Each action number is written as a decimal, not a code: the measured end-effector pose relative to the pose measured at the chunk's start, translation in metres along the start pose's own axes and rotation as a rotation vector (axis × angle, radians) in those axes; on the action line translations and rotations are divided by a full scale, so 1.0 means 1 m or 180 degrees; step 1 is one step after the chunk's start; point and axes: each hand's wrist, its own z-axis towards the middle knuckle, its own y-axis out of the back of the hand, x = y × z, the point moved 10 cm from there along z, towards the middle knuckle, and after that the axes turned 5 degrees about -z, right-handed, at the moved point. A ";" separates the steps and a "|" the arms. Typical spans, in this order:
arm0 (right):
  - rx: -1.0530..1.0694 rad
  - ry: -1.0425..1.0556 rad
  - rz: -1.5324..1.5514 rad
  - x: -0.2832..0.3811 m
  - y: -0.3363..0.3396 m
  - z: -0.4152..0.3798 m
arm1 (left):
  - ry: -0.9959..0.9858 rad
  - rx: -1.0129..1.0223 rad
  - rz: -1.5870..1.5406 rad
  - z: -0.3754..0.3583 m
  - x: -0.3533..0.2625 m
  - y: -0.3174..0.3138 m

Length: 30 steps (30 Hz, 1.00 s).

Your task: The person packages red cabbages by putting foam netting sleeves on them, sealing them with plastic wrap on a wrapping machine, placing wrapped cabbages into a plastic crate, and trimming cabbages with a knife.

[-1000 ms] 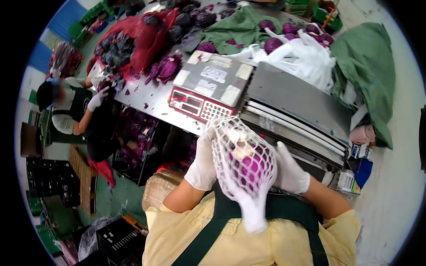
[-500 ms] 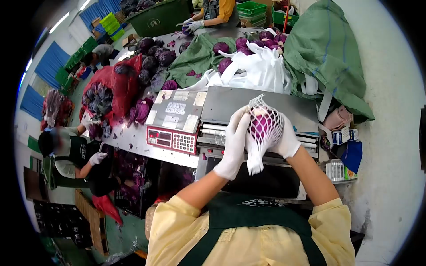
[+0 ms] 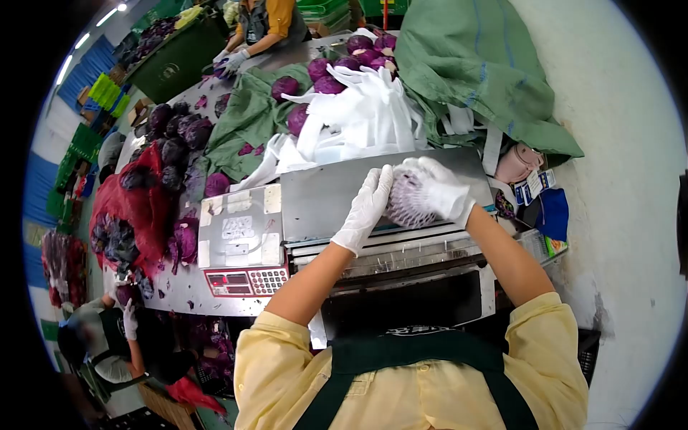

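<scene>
A red cabbage (image 3: 410, 203) in white foam netting is held between my gloved hands, over the metal wrapping machine (image 3: 337, 190). My left hand (image 3: 367, 209) presses against its left side with fingers straight and close together. My right hand (image 3: 441, 192) is curled over its top and right side, slightly blurred. Part of the cabbage is hidden behind the right glove. Left of the machine stands a weighing scale (image 3: 242, 233) with a red keypad panel. White foam net sleeves (image 3: 369, 111) are piled just behind the machine.
Unwrapped red cabbages (image 3: 328, 75) lie behind the sleeves. A green woven sack (image 3: 480, 64) stands at the back right and a red mesh bag (image 3: 136, 204) at the left. Co-workers are at the far side (image 3: 269, 25) and lower left (image 3: 115, 337). A wall (image 3: 623, 215) borders the right.
The netted cabbage has been turned, and the net's loose tail no longer hangs toward me. My right hand has moved up over the cabbage. The camera view has shifted to the right.
</scene>
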 end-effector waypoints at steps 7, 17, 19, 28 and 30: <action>-0.0842 -0.0419 0.0566 0.000 0.015 -0.003 | 0.0213 0.0170 -0.0769 0.013 0.025 0.004; 0.0503 0.1134 -0.6391 0.126 0.017 -0.164 | -0.2066 0.0743 0.4855 -0.128 -0.035 0.077; 0.1515 0.0933 -0.6982 0.099 0.002 -0.178 | -0.1906 0.0882 0.5238 -0.133 -0.030 0.071; 0.0400 0.0221 -0.3832 0.099 -0.011 -0.174 | -0.2438 0.0629 0.2347 -0.136 -0.023 0.028; 0.0093 -0.0804 -0.2687 0.117 -0.004 -0.193 | 0.0303 0.0332 0.1085 -0.156 -0.011 0.056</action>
